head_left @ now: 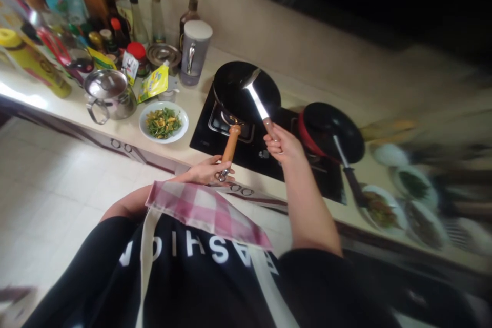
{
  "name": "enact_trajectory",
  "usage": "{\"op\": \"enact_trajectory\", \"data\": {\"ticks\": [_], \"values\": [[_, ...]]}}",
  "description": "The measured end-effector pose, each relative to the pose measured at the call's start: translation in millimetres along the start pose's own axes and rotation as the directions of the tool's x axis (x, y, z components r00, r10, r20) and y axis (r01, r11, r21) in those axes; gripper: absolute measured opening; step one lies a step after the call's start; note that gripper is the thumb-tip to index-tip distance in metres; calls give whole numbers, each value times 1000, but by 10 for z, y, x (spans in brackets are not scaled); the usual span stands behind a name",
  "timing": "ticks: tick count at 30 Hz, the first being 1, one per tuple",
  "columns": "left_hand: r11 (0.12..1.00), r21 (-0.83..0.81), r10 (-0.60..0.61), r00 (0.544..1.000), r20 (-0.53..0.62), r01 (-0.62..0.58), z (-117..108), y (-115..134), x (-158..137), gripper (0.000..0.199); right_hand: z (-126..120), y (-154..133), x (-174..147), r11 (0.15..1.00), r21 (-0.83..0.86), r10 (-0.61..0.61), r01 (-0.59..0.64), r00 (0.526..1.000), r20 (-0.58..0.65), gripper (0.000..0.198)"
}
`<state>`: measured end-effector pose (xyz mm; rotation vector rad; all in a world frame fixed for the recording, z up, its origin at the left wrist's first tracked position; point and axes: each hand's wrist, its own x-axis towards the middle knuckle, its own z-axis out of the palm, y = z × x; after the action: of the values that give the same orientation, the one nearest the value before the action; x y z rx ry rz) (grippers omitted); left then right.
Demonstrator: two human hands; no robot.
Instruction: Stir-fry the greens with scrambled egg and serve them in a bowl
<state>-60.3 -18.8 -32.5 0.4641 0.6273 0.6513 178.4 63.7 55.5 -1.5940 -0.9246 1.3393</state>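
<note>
My left hand (210, 170) is closed round the end of a wok's wooden handle (230, 144). The black wok (230, 87) at its far end is tilted over the left burner. In my right hand (285, 144) is a spatula, gripped by its brown handle; the metal spatula (257, 98) reaches over the wok, its blade near the inner wall. Whether the blade touches the wok I cannot tell. To the left of the stove stands a white plate (184, 130) of green and yellow food.
A red-sided pan (307, 130) with a dark-handled utensil (353, 184) sits on the stove's (203, 136) right side. Plates of food (384, 210) lie further right, blurred. On the left are a steel pot (119, 100), a lidded pitcher (195, 56), a yellow pouch (154, 82) and several bottles.
</note>
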Motion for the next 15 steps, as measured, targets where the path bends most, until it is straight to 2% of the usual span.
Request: {"op": "enact_trajectory", "data": {"ticks": [3, 5, 7, 9, 11, 13, 15], "values": [[1000, -3, -10, 1000, 1, 10, 0, 7, 20, 37, 46, 103, 50, 986, 136, 88, -97, 994, 67, 26], [1000, 3, -15, 1000, -10, 15, -2, 14, 32, 38, 26, 176, 67, 991, 116, 68, -70, 997, 19, 32], [1000, 10, -16, 1000, -16, 16, -2, 19, 49, 40, -31, 234, 93, 1000, -10, 4, -5, 998, -63, 47], [1000, 13, -14, 1000, -4, 14, 1, 18, 76, 39, -93, 252, 132, 972, -223, -98, 69, 988, -120, 54], [1000, 23, -9, 1000, 13, 9, 7, 12, 117, 37, -117, 215, 176, 860, -489, -231, 146, 966, -117, 49], [999, 44, -11, 1000, 6, 11, 19, 13, 175, 37, -67, 133, 205, 638, -741, -360, 211, 932, -44, 41], [998, 67, -9, 1000, -30, 11, 38, 34, 248, 37, 59, 32, 211, 398, -894, -394, 206, 919, 36, 37]]}}
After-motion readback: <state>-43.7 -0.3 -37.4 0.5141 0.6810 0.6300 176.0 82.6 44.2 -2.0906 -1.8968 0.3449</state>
